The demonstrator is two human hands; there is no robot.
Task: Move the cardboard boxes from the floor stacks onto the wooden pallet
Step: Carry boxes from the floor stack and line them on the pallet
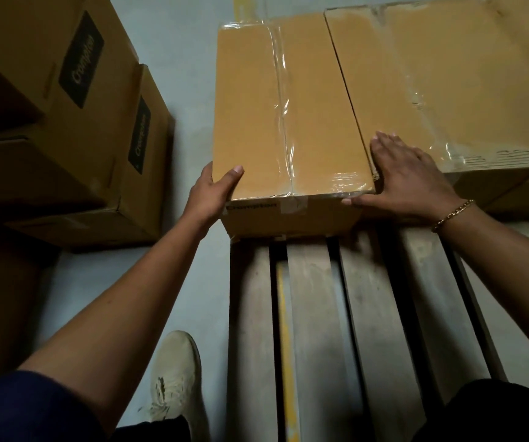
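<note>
My left hand (215, 194) grips near-left corner of taped Crompton box (288, 116); my right hand (412, 180) flat, fingers straight, at near-right corner. Box on wooden pallet (314, 314), against neighbouring box (448, 74); probably squaring it flush.

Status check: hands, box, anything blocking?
Hands: left hand grips box near corner; right hand flat at its other corner. Box on pallet, against neighbouring box. No obstruction seen.
</note>
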